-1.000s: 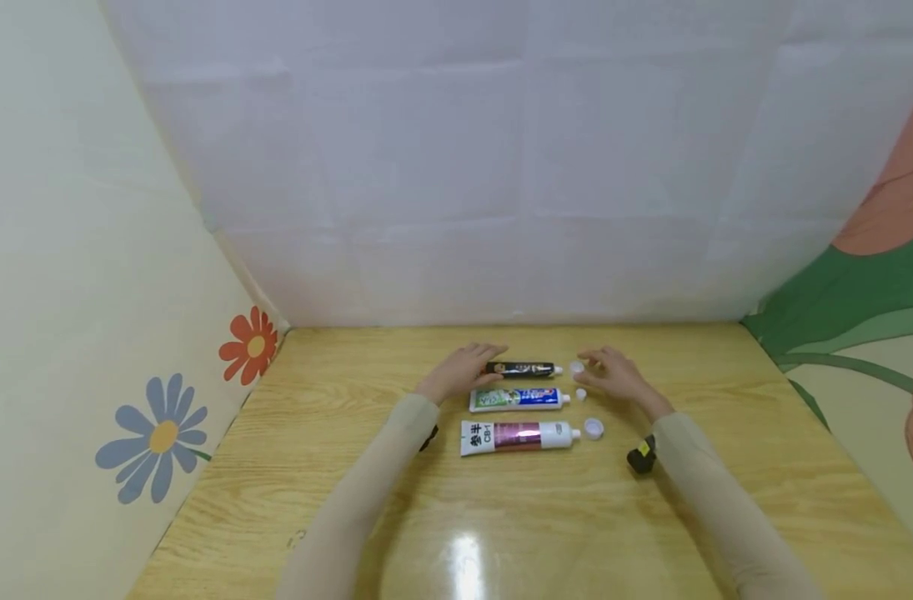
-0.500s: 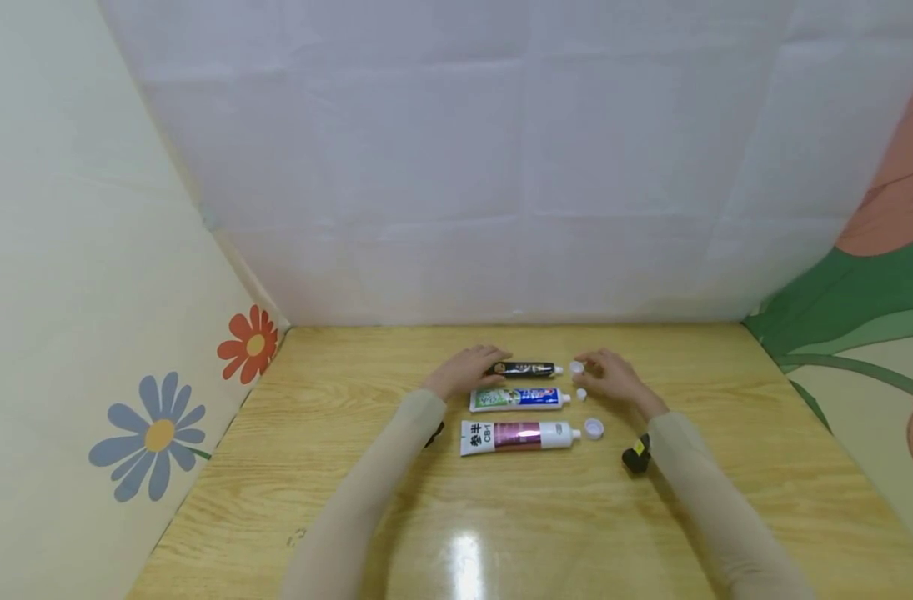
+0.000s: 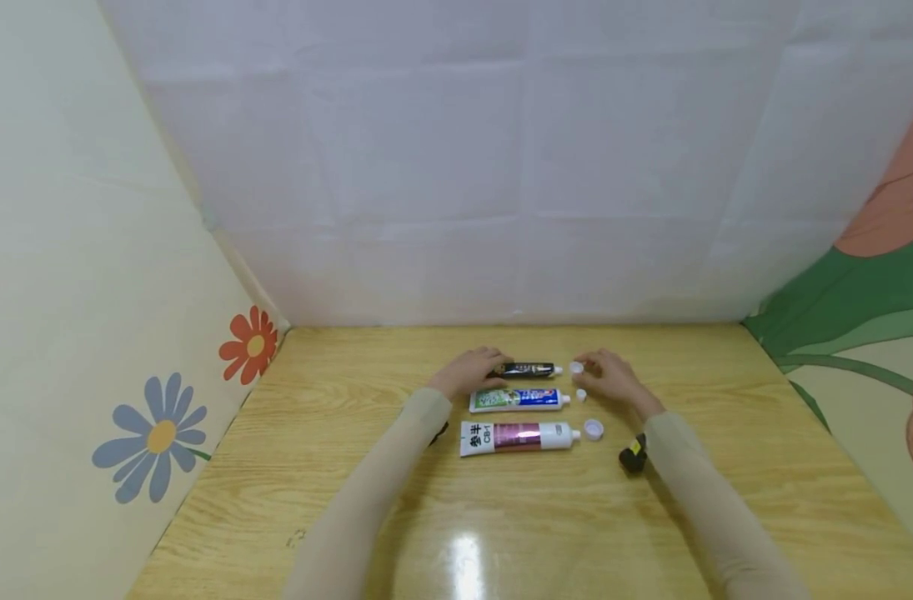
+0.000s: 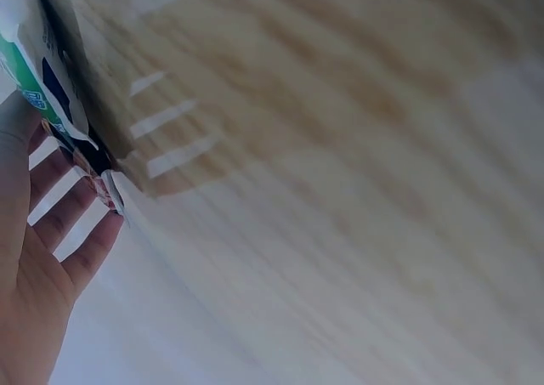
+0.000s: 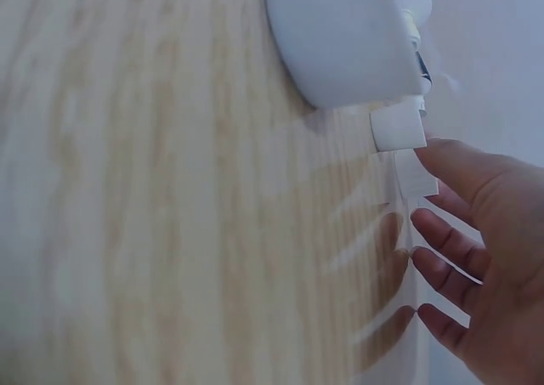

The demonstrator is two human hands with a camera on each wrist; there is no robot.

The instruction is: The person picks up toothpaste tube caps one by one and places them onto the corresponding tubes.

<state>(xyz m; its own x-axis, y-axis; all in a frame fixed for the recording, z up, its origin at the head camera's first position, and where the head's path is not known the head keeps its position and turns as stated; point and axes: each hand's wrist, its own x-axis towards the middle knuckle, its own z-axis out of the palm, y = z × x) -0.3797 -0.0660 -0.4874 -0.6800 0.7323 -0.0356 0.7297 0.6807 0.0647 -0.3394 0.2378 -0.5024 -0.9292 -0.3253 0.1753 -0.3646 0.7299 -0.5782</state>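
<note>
Three toothpaste tubes lie side by side on the wooden table, nozzles to the right. At the back is a black toothpaste tube (image 3: 529,370); my left hand (image 3: 467,372) grips its tail end, fingers on the far side and thumb on the near. The green-and-blue tube (image 3: 516,400) lies just in front, and the white-and-pink tube (image 3: 518,437) is nearest. My right hand (image 3: 614,379) pinches the rear white cap (image 3: 576,367) between thumb and forefinger, its other fingers spread in the right wrist view. The small white cap (image 3: 580,394) and the wide white cap (image 3: 594,429) stand by the other nozzles.
The wooden table (image 3: 276,500) meets a white sheet (image 3: 501,167) along its back edge. Flower-patterned walls (image 3: 43,292) close it in at both sides. A black wrist camera (image 3: 633,455) hangs below my right sleeve (image 3: 674,442).
My left hand has shifted slightly right, further over the black toothpaste tube's tail. My right hand has drawn left, and its thumb and forefinger have closed around the rear cap. The tubes keep their places.
</note>
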